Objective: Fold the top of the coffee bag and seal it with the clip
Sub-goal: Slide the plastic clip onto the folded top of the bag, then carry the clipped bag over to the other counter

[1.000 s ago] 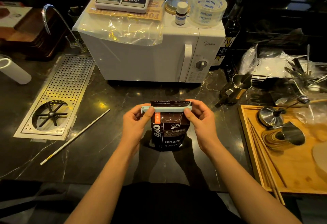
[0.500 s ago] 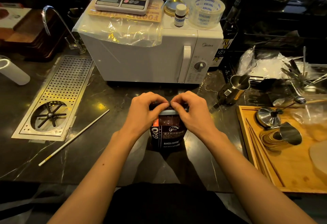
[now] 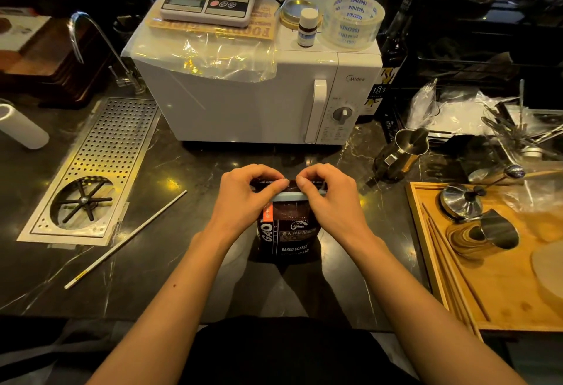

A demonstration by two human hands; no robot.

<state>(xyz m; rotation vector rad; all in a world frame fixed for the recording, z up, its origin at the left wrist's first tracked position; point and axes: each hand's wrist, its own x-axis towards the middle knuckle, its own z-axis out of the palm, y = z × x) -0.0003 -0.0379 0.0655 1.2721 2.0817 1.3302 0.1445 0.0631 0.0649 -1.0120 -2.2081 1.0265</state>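
A dark brown coffee bag (image 3: 289,232) with white lettering stands upright on the black marble counter, in front of the microwave. A pale blue clip (image 3: 288,196) lies across its folded top. My left hand (image 3: 243,199) and my right hand (image 3: 330,199) grip the bag's top from each side. Both thumbs press on the clip and meet near its middle. The fingers curl over the back of the fold and hide most of the clip's ends.
A white microwave (image 3: 253,98) stands just behind the bag, with a scale, a small bottle and tape on top. A perforated steel drip tray (image 3: 100,159) and a thin white rod (image 3: 125,240) lie left. A steel pitcher (image 3: 405,153) and a wooden tray (image 3: 502,287) of tools sit right.
A second ago my hands held the clip by its ends. They have since moved inward along it, with the thumbs meeting at the middle, and the bag sits slightly lower in view.
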